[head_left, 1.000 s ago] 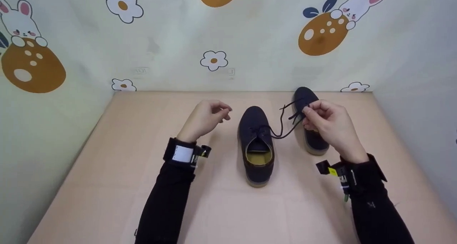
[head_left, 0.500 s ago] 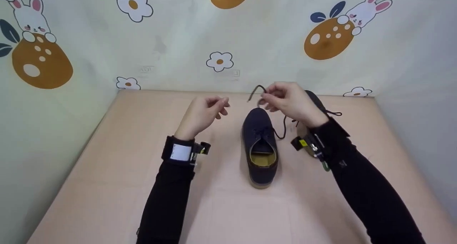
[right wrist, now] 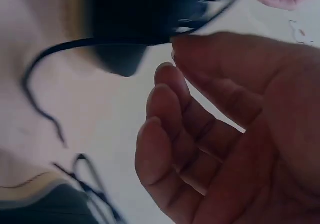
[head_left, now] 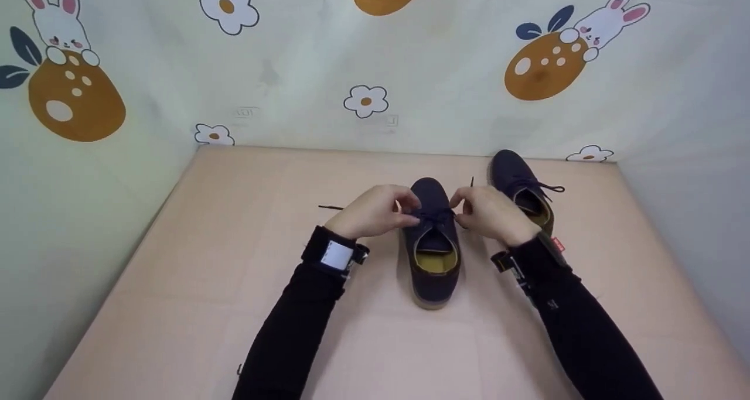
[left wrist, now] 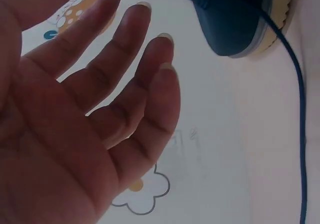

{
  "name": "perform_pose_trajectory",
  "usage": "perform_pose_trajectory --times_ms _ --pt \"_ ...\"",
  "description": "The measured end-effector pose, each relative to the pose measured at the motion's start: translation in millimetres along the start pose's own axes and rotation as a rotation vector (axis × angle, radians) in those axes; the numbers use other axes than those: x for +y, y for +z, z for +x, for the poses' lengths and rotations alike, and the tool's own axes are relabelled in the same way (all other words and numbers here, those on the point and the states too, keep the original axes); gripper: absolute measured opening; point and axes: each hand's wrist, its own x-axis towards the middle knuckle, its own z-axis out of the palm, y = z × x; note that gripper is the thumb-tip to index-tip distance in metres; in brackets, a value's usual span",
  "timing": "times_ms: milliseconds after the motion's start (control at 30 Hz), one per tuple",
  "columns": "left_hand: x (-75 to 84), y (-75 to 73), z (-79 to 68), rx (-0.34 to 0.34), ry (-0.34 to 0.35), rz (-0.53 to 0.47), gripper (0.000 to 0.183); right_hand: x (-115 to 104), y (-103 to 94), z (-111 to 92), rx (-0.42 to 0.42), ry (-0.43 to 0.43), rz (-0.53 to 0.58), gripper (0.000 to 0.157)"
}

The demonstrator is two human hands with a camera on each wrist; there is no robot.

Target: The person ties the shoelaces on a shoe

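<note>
A dark navy lace-up shoe (head_left: 432, 280) with a yellow insole stands between my hands, toe pointing away. My left hand (head_left: 378, 211) is at its left side, thumb and forefinger apart beside the lacing. In the left wrist view the fingers (left wrist: 127, 49) are loosely bent with nothing between them, and a shoelace (left wrist: 300, 94) hangs away from them. My right hand (head_left: 489, 212) is at the shoe's right side. Its thumb and forefinger pinch a shoelace (right wrist: 75, 44) close to the lacing, and the loose end curls outward.
A matching second shoe (head_left: 510, 168) stands at the back right, near the wall, its lace (head_left: 551, 188) sticking out to the right. My right hand partly overlaps it. The pale floor sheet (head_left: 234, 271) meets a printed backdrop (head_left: 293, 66) behind the shoes.
My right hand carried a lace end from beside the second shoe over the nearer shoe's toe, then came back to its right side. My left hand moved right, up to the shoe; a lace end shows behind it.
</note>
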Motion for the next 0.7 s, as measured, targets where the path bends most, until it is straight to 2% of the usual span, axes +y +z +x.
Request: perform_pose_trajectory --times_ms 67,233,333,433,533,700 --pt "-0.6 6.0 1.9 -0.025 -0.014 0.033 0.019 5 9.9 -5 0.024 0.025 -0.003 0.02" --pt "-1.6 15.3 4.2 -0.01 -0.015 0.081 0.009 11 28.3 -9 0.165 0.055 -0.058 0.009" --pt "-1.0 15.8 4.1 -0.002 -0.007 0.079 0.009 15 30.3 -12 0.221 0.083 -0.094 0.004" --pt "0.3 11.0 1.6 0.02 -0.006 0.068 0.009 16 16.8 -19 0.286 0.11 -0.114 0.004" --pt "2.3 3.4 -1.7 0.037 -0.004 0.053 0.009 15 -9.6 -29 0.402 0.101 -0.125 0.005" --pt "5.2 -8.4 -7.0 0.004 -0.004 0.054 0.009 22 -53.2 -55 0.578 0.055 -0.159 0.003"
